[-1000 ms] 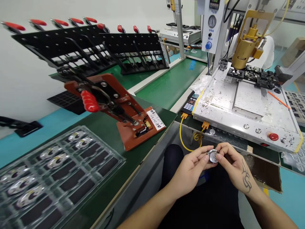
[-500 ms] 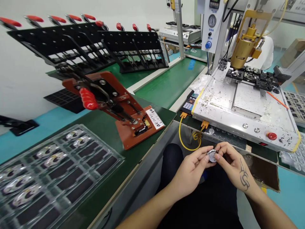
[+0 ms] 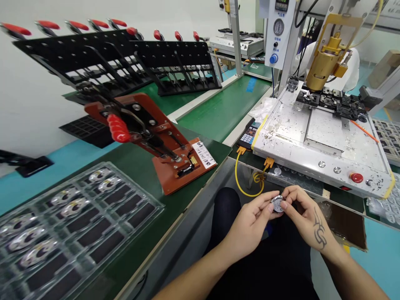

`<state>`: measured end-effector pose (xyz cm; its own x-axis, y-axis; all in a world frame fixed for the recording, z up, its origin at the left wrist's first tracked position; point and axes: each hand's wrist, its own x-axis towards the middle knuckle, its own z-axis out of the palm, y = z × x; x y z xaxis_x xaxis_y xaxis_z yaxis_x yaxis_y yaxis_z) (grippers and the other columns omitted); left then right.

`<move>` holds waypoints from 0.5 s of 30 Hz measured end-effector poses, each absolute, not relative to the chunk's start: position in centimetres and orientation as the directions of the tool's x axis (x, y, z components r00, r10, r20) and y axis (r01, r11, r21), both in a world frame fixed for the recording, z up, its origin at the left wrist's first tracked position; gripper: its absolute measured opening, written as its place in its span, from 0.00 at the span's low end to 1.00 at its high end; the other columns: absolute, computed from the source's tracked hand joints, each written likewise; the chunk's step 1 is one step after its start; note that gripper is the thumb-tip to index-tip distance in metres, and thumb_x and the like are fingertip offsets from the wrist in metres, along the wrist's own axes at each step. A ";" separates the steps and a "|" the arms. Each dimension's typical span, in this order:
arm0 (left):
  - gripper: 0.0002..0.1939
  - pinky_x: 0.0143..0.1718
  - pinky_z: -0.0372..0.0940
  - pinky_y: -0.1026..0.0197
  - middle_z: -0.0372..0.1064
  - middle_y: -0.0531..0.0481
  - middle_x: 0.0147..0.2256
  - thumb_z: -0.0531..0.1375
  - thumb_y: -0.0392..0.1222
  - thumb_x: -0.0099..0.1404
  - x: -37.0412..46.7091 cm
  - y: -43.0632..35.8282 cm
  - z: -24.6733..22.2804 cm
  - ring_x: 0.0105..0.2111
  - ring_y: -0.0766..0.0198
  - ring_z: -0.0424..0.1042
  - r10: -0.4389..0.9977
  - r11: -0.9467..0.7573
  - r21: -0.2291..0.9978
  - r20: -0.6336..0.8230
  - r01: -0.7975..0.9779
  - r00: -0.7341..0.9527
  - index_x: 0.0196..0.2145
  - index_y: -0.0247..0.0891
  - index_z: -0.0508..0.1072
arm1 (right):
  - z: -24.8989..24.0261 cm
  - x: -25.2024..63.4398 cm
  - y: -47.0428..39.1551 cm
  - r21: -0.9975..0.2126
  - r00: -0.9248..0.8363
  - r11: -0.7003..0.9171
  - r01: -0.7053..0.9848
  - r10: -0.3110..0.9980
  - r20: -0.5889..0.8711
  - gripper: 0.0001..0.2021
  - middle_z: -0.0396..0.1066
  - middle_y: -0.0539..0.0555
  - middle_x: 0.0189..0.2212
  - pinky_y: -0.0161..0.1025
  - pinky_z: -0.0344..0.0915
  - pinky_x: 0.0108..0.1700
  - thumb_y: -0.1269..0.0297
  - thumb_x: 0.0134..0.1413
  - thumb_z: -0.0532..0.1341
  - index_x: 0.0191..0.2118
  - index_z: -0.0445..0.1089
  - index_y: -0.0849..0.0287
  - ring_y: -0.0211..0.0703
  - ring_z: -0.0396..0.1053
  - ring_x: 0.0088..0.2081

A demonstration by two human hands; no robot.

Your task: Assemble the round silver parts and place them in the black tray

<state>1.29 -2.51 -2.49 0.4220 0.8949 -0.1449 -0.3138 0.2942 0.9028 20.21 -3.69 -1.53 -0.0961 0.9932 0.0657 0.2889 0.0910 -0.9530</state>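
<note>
Above my lap, a small round silver part (image 3: 276, 204) with printed marks on its face, like a watch case, is held between both hands. My left hand (image 3: 253, 223) grips its left side with thumb and fingers. On the other side, my right hand (image 3: 301, 216) pinches it, the thumb resting on the face. The fingers cover part of the rim. To the left, a clear plastic tray (image 3: 125, 233) holds several shiny oval metal parts (image 3: 75, 207) in some of its pockets.
A brown clamp fixture (image 3: 187, 166) with a red handle (image 3: 118, 128) stands on the green table. Black clamp racks (image 3: 178, 62) are behind it. At right is a white machine (image 3: 328, 141) with a gold dispensing head (image 3: 321, 68). A yellow cable (image 3: 236, 175) loops below its front edge.
Both hands keep hold of the round part in nearly the same place. The view has shifted very slightly; nothing else has visibly moved.
</note>
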 end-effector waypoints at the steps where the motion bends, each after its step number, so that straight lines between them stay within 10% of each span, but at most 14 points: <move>1: 0.24 0.61 0.75 0.43 0.80 0.39 0.56 0.66 0.53 0.73 1.3 -2.6 -2.5 0.53 0.47 0.81 0.897 0.292 0.903 -0.143 -0.316 0.418 0.60 0.37 0.78 | -1.5 20.2 -3.7 -0.950 -0.091 0.094 0.299 0.993 0.069 0.12 0.70 0.56 0.45 0.43 0.67 0.49 0.55 0.72 0.63 0.36 0.69 0.54 0.49 0.69 0.48; 15: 0.25 0.61 0.75 0.44 0.79 0.38 0.56 0.66 0.54 0.73 1.5 -3.0 -2.9 0.53 0.47 0.81 0.916 0.276 0.903 -0.144 -0.328 0.375 0.61 0.36 0.78 | -1.6 19.9 -4.0 -0.919 -0.030 0.135 0.370 0.991 0.133 0.11 0.70 0.57 0.46 0.46 0.67 0.49 0.56 0.72 0.62 0.36 0.68 0.53 0.51 0.70 0.49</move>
<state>1.51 -2.99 -2.90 0.3754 0.9157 -0.1436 -0.3281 0.2762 0.9034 19.86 -4.04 -1.64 -0.0304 0.9906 0.1334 0.3699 0.1351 -0.9192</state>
